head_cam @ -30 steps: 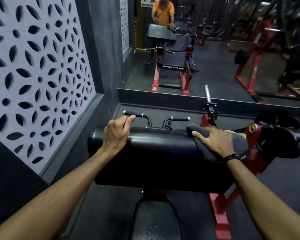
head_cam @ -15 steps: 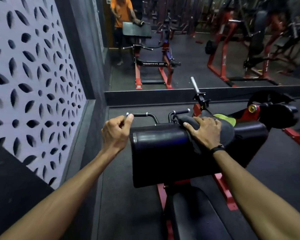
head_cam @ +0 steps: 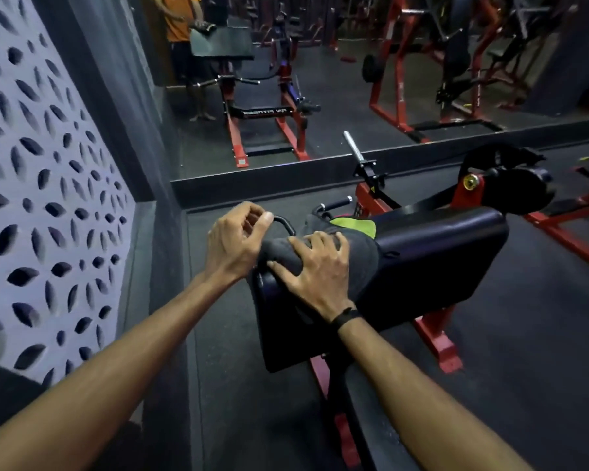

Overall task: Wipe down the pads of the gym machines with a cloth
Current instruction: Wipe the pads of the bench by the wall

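A black padded arm rest (head_cam: 439, 253) of a red-framed machine lies ahead of me, running from centre to right. A dark grey cloth (head_cam: 363, 263) with a yellow-green part (head_cam: 354, 226) is draped over the pad's left end. My right hand (head_cam: 317, 266) presses down on the cloth with its fingers spread flat. My left hand (head_cam: 233, 239) hovers just left of the pad's end with its fingers curled and nothing seen in it. It is in front of the black handle (head_cam: 284, 225), whose grip end is hidden behind its fingers.
A perforated wall panel (head_cam: 48, 198) stands close on the left. A floor-level mirror (head_cam: 320, 96) ahead reflects a person in an orange shirt and other red machines. A chrome weight post (head_cam: 352, 147) and a black roller pad (head_cam: 517, 186) rise beyond the pad. The machine's seat (head_cam: 381, 430) is below.
My right hand has slid the cloth along the pad from its right end to its left end. My left hand has come off the pad's top. The view has swung left.
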